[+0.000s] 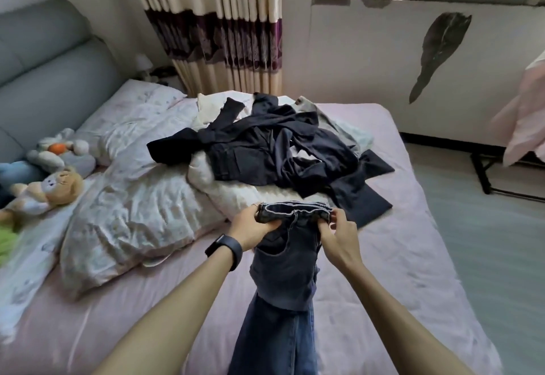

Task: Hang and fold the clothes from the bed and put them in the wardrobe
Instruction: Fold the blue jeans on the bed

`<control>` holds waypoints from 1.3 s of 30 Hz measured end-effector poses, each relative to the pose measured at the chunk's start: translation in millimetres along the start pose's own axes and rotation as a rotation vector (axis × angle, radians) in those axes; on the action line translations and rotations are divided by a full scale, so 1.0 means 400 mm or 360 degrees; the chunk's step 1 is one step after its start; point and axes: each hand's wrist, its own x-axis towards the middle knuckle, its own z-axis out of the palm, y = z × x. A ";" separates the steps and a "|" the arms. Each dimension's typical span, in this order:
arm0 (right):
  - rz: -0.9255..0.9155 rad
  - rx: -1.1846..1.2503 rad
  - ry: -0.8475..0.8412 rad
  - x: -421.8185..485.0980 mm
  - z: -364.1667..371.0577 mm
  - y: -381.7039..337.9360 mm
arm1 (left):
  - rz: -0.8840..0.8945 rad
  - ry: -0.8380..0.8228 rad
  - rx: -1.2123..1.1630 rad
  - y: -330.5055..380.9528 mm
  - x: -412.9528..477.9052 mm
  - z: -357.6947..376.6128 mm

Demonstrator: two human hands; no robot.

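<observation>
Clothes [265, 150] in a dark, tangled heap lie at the far middle of the pink-sheeted bed [398, 227], resting on a crumpled white duvet [132, 197] that spreads to the left. Nearer, dark blue jeans [283, 271] are held up by the waistband, legs trailing toward the near edge. The left hand [253, 224] grips the waistband's left end and the right hand [339, 236] pinches its right end. Plush toys [59, 185] lie far left by the grey headboard [44, 64]. A black wristband [227, 249] circles the left wrist.
</observation>
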 end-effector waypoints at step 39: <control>0.0927 -0.0169 -0.0447 0.146 0.336 0.503 | -0.0827 -0.0301 0.0168 -0.604 0.419 0.206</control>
